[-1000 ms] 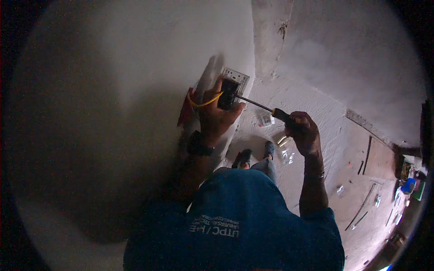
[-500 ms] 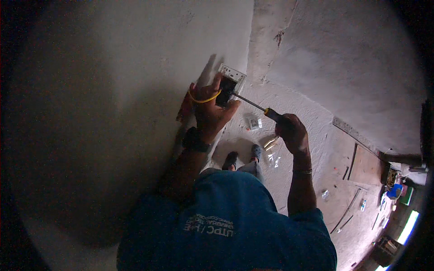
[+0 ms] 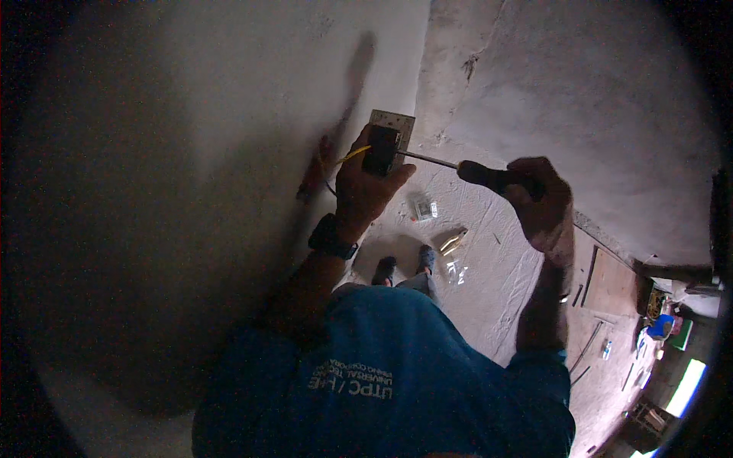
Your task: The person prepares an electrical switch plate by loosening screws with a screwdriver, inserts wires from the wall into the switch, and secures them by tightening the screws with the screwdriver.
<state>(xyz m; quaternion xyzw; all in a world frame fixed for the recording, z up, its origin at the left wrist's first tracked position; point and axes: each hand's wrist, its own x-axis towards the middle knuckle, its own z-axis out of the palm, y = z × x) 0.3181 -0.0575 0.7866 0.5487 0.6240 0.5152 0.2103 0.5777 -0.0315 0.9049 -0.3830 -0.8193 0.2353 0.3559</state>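
Observation:
My left hand [image 3: 361, 188] grips a white faceplate [image 3: 398, 120] with a black module [image 3: 380, 149] at its back, fingers curled behind and thumb at its lower edge. A yellow wire [image 3: 353, 153] runs from the module toward a reddish wall recess [image 3: 312, 172], with a thin darker wire below it. In my right hand [image 3: 540, 200] is a screwdriver with a dark handle [image 3: 477, 173], its long shaft reaching leftward to the module. The exact contact of its tip is too small to make out.
A white wall [image 3: 237, 84] fills the left. On the floor [image 3: 496, 252] lie a clear package [image 3: 423, 206], metal pliers-like pieces [image 3: 451, 243] and plastic scraps [image 3: 456, 272] near my feet [image 3: 426, 259]. Boards [image 3: 607, 278], rods, a blue item [image 3: 660, 325] and a green one [image 3: 680, 334] lie far right.
My right hand has moved right and up, bringing the screwdriver to a flatter angle. My left hand's fingers sit further behind the faceplate, and the yellow wire's loop looks straighter.

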